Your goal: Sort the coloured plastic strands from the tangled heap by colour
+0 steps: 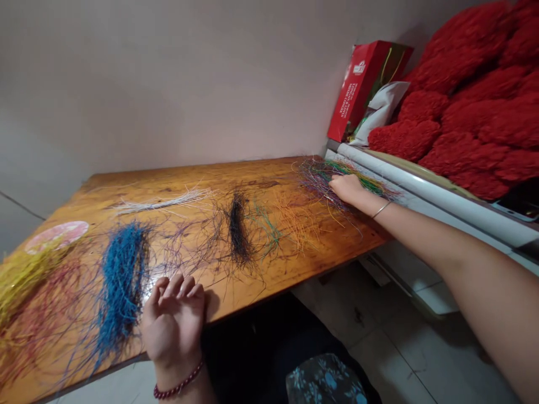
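Fibre strands [320, 179] under the right hand [346, 189] — left hand [172, 325] curled beside blue fibres [123, 280].

a home craft corner, it seems: coloured fibres [124, 280] strewn on a wooden table [189, 175], plain wall [168, 84], floor tiles [400, 348], heaped red plush fabric [475, 123].

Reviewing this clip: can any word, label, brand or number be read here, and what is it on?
Red box, white logo: too small to read.
Red box, white printed lines on its side: too blurred to read.
No other text shows.
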`<state>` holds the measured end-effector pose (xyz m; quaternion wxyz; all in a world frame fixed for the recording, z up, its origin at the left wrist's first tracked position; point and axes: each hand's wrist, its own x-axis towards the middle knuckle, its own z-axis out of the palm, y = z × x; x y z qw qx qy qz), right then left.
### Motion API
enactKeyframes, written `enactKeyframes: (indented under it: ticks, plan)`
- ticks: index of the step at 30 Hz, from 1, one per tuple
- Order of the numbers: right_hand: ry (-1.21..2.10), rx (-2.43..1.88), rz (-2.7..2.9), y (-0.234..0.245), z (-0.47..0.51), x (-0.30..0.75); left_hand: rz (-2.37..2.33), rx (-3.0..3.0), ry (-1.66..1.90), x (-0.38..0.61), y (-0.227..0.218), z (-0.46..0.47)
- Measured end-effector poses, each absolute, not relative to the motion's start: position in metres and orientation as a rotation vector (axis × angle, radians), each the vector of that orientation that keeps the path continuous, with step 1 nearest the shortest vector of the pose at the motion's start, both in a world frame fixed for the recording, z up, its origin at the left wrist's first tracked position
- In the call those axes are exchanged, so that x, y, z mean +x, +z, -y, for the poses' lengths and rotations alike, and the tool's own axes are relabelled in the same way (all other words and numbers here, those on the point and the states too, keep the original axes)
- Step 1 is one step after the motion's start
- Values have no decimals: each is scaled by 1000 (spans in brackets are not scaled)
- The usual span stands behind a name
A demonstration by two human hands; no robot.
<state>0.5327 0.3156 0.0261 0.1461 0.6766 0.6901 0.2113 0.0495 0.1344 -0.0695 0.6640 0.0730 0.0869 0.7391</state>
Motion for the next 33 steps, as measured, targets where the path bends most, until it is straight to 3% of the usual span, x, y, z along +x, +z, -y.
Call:
enactKeyframes:
  ticks: [5,10,13,23,33]
  plan:
    - [675,2075,-2112,25,-309,541,-191,163,1664,49,-69,-133]
    - [404,2601,-2177,38,-323,564,-196,153,1661,49,-68,-132]
    - [413,2784,-2074,47,-327,577,-204,160,1663,49,-68,-132]
    - [475,2180,-2089,43,-325,562,-222,172,1675,50,-68,-133]
    - [495,2283,-2022,42,-331,559,-193,165,1671,49,-71,-133]
